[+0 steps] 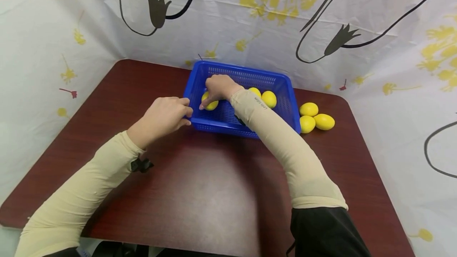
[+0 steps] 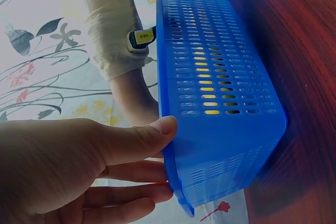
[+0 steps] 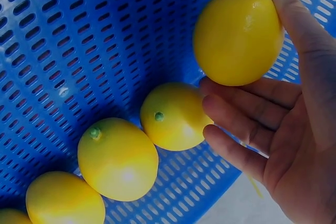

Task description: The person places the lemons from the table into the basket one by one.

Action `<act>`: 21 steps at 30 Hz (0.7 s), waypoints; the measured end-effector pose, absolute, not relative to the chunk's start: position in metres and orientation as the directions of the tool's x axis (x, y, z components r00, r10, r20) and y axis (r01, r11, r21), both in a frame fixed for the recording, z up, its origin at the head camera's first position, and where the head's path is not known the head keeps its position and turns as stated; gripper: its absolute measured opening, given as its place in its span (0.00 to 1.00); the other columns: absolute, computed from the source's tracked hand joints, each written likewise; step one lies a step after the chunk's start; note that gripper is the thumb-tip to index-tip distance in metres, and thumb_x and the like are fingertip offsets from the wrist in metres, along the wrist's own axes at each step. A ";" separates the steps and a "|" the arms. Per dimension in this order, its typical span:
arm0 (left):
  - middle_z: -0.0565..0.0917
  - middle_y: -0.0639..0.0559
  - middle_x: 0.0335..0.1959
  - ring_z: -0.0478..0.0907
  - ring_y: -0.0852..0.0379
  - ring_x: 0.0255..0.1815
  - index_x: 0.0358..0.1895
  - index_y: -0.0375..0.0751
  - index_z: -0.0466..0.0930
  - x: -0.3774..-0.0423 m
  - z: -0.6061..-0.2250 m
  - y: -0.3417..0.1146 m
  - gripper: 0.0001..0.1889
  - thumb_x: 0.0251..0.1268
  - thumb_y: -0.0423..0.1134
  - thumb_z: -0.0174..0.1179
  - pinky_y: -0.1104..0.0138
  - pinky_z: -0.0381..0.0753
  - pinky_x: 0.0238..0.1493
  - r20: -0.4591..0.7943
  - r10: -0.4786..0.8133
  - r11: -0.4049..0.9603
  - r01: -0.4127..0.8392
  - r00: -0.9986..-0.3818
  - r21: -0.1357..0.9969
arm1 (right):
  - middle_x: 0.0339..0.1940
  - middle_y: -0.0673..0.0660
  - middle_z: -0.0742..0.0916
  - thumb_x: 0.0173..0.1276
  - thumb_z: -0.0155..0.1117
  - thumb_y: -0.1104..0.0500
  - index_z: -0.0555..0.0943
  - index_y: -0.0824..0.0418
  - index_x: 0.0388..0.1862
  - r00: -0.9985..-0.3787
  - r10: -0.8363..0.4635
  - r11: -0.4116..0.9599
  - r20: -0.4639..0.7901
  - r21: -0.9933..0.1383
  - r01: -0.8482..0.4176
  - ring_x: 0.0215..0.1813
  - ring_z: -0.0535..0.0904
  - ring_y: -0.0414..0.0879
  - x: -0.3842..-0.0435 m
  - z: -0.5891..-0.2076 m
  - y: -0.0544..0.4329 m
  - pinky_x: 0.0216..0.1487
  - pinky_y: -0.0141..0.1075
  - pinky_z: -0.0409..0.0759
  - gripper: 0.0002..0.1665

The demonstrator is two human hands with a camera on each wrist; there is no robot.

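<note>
A blue perforated plastic basket (image 1: 246, 129) sits toward the back of the table. Inside its left end, my right hand (image 1: 220, 86) pinches a yellow lemon (image 3: 239, 35) between thumb and fingers. Several other lemons, one of them this lemon (image 3: 118, 158), lie in the basket along one side, partly hidden by my right forearm in the head view. At the basket's front left corner my left hand (image 1: 162, 118) grips the rim (image 2: 167, 145), with the thumb on the outer side and the fingers at the edge.
Three more lemons, including this lemon (image 1: 324, 122), lie together on the table just right of the basket. The brown wooden table (image 1: 200, 185) stretches in front. A white patterned sheet (image 1: 221, 19) hangs close behind and along both sides.
</note>
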State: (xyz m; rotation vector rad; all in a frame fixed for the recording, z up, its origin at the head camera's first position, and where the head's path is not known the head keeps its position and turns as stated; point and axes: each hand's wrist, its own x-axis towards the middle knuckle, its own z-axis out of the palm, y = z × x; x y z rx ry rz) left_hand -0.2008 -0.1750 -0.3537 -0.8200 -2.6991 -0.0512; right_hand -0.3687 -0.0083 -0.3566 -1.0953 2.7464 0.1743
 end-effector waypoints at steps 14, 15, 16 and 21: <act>0.76 0.54 0.26 0.81 0.52 0.30 0.28 0.49 0.86 -0.201 -0.356 -0.175 0.08 0.48 0.44 0.76 0.57 0.81 0.28 0.320 0.538 0.833 0.550 -0.780 -0.060 | 0.27 0.51 0.77 0.47 0.70 0.23 0.75 0.56 0.28 -0.720 -0.659 0.720 -0.218 0.093 -0.687 0.32 0.74 0.47 -0.368 -0.366 -0.010 0.42 0.46 0.81 0.38; 0.76 0.54 0.26 0.81 0.51 0.30 0.28 0.49 0.86 -0.201 -0.356 -0.175 0.08 0.48 0.44 0.76 0.57 0.81 0.28 0.321 0.538 0.833 0.551 -0.779 -0.059 | 0.26 0.51 0.76 0.47 0.70 0.23 0.75 0.56 0.28 -0.721 -0.657 0.722 -0.221 0.093 -0.686 0.32 0.74 0.47 -0.368 -0.366 -0.010 0.41 0.46 0.80 0.38; 0.75 0.54 0.26 0.81 0.51 0.30 0.27 0.49 0.86 -0.202 -0.357 -0.175 0.08 0.48 0.44 0.76 0.57 0.80 0.28 0.322 0.538 0.832 0.551 -0.779 -0.059 | 0.26 0.51 0.76 0.47 0.70 0.23 0.75 0.56 0.28 -0.723 -0.654 0.724 -0.223 0.094 -0.684 0.31 0.73 0.47 -0.368 -0.366 -0.011 0.41 0.46 0.80 0.38; 0.74 0.54 0.25 0.80 0.50 0.29 0.26 0.48 0.84 -0.202 -0.357 -0.176 0.09 0.48 0.44 0.76 0.56 0.80 0.28 0.330 0.539 0.832 0.551 -0.775 -0.065 | 0.25 0.50 0.75 0.48 0.69 0.23 0.74 0.55 0.27 -0.730 -0.644 0.731 -0.227 0.098 -0.675 0.30 0.72 0.46 -0.367 -0.368 -0.012 0.40 0.45 0.80 0.37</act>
